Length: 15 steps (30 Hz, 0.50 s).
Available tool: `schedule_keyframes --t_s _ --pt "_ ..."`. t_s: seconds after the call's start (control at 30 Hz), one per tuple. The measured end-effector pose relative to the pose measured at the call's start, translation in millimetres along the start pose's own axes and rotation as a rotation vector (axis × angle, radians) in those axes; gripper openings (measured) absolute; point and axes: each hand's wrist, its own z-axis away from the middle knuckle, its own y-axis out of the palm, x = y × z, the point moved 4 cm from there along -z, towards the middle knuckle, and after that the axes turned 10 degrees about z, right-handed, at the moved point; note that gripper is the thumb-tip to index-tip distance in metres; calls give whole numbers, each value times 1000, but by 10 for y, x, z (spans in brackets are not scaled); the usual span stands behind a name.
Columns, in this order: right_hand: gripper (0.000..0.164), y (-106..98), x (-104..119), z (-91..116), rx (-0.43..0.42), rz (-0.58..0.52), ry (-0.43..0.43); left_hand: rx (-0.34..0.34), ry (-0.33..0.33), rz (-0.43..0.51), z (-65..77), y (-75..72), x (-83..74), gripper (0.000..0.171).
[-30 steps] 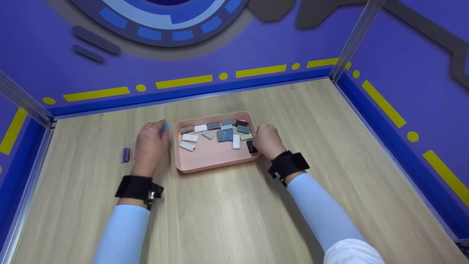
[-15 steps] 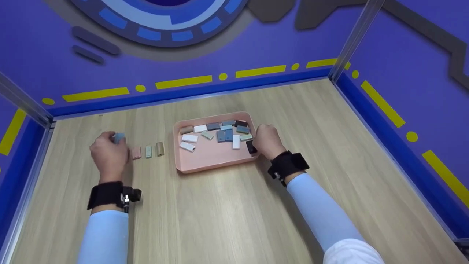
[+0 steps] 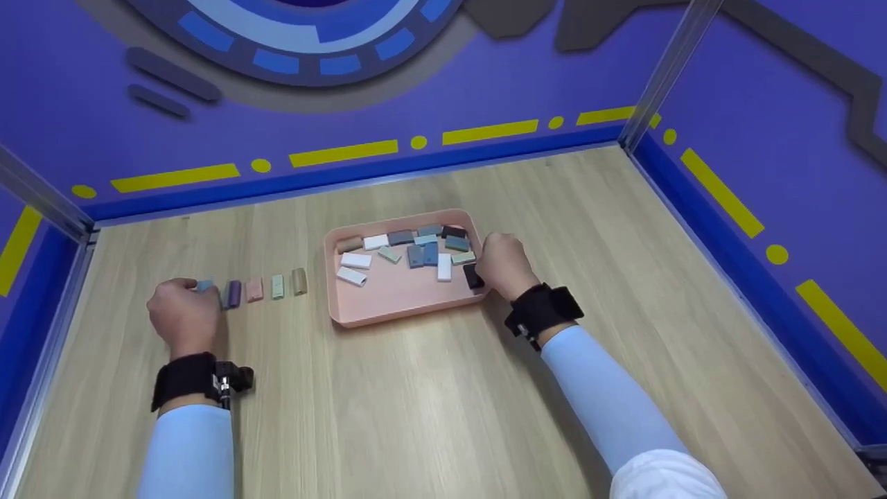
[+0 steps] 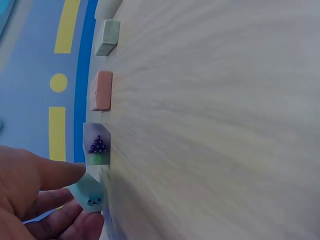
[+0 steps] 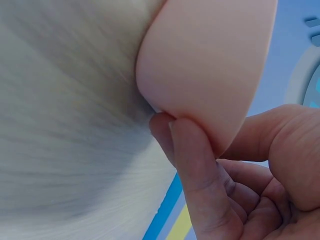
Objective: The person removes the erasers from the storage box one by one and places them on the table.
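Observation:
My left hand (image 3: 183, 315) pinches a light blue block (image 4: 90, 192) with a small printed animal face, between thumb and fingers, at the left end of a row. Beside it stands a purple block (image 4: 97, 144) with a grape print, then a pink block (image 3: 254, 289), a pale green block (image 3: 278, 286) and a tan block (image 3: 299, 281). My right hand (image 3: 507, 263) grips the right side of a shallow pink tray (image 3: 388, 318); in the right wrist view thumb and fingers pinch its wall. Whether the light blue block touches the table is hard to tell.
Several small blocks lie in the tray, among them white ones (image 3: 356, 260), blue-grey ones (image 3: 415, 256) and a black one (image 3: 473, 276) by my right hand. Blue panels (image 3: 346, 163) wall the wooden table (image 3: 388, 402) at the back and sides.
My left hand has carried the light blue block from beside the tray leftward, then down toward the table, to the left of the purple block. My right hand keeps its grip on the tray.

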Motion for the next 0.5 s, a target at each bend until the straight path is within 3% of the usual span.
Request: schedule_keyframes --t_s 0.17,0.5 --pt "4 1 13 -6 -8 8 -2 38 -52 -27 35 -16 29 43" --pt "4 -2 0 -4 5 5 10 59 -14 -75 30 -3 -9 45"
